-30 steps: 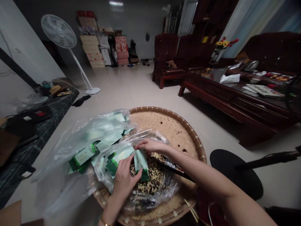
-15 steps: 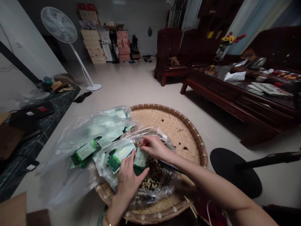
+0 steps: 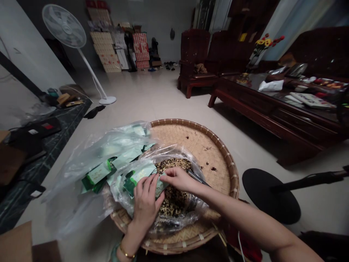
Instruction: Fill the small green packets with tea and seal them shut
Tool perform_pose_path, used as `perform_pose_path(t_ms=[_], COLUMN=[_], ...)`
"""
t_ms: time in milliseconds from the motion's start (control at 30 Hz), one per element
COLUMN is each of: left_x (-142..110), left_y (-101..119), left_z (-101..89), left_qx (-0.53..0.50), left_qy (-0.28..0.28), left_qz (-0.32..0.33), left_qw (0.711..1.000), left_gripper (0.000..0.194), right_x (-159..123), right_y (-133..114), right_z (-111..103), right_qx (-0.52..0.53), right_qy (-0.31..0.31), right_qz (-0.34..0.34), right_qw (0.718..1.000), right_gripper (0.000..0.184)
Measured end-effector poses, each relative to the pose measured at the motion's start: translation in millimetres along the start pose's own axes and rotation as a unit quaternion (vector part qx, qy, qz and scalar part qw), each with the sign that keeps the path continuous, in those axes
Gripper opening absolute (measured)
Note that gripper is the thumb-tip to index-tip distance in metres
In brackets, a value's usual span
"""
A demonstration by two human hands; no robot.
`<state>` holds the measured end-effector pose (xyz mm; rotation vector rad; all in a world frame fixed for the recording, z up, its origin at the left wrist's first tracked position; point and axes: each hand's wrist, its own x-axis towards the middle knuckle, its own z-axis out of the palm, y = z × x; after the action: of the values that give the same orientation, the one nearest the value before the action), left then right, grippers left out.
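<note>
A small pale green packet is upright between my hands, above a clear plastic bag of dark and yellowish dry loose mix. My right hand pinches the packet's upper edge between thumb and fingers. My left hand curls round its left side, the fingers hiding much of it. Another green packet lies on the bag's left part, just beyond my left fingers. A dark, thin handle rests in the mix under my right wrist; its other end is hidden.
A round woven bamboo tray lies under the bags. A larger plastic bag with several green packets spreads over its left edge. A black round stand base is right, a wooden table beyond, a white fan at the back left.
My left fingers have closed in on the packet, and my right hand has moved slightly down along its upper edge. More of the loose mix and the dark handle show now.
</note>
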<state>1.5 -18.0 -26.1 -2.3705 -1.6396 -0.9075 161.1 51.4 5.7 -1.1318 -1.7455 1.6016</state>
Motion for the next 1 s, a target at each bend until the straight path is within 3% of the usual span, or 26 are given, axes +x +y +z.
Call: perform_pose_path(t_ms=[133,300,433,533,600,667,733,800,1000], left_x=[-2.4,-6.0,-4.7,-1.5,0.5,1.5,1.6,1.2,2.0], left_y=[0.9,2.8,1.6,-2.2,-4.9,-6.6,-7.3,-7.3,-9.2], left_z=[-2.9,-2.3,-0.5,-0.7,-1.3,-2.0,-2.9,-4.2,-9.4], left_qx=[0.079,0.008,-0.087,-0.087,-0.086,-0.093,-0.101,-0.109,-0.139], left_qy=[-0.016,0.011,0.019,0.023,0.022,0.019,0.016,0.018,0.041], left_qz=[-0.028,-0.038,-0.043,-0.079,-0.095,-0.105,-0.113,-0.121,-0.138], left_qw=[0.996,0.999,0.995,0.993,0.992,0.990,0.988,0.986,0.980], left_gripper=[0.051,0.044,0.036,0.034,0.033,0.032,0.030,0.029,0.027], right_x=[-5.1,-21.8,-25.1,-9.5,8.3,27.7,44.8,57.0,64.9], right_y=[-5.3,-20.3,-24.4,-17.4,-8.4,1.2,8.9,13.0,17.7], right_z=[7.3,15.8,10.9,-7.7,-23.0,-35.3,-41.4,-41.2,-31.3], right_qx=[-0.068,-0.186,-0.106,0.001,-0.047,-0.171,-0.195,-0.185,-0.147], right_qy=[0.022,0.007,-0.012,0.052,0.076,0.030,0.008,-0.004,-0.047], right_qz=[-0.021,-0.040,-0.052,-0.039,-0.021,0.005,0.012,0.004,-0.050], right_qw=[0.997,0.982,0.993,0.998,0.996,0.985,0.981,0.983,0.987], right_gripper=[0.028,0.022,0.028,0.035,0.036,0.028,0.021,0.018,0.036])
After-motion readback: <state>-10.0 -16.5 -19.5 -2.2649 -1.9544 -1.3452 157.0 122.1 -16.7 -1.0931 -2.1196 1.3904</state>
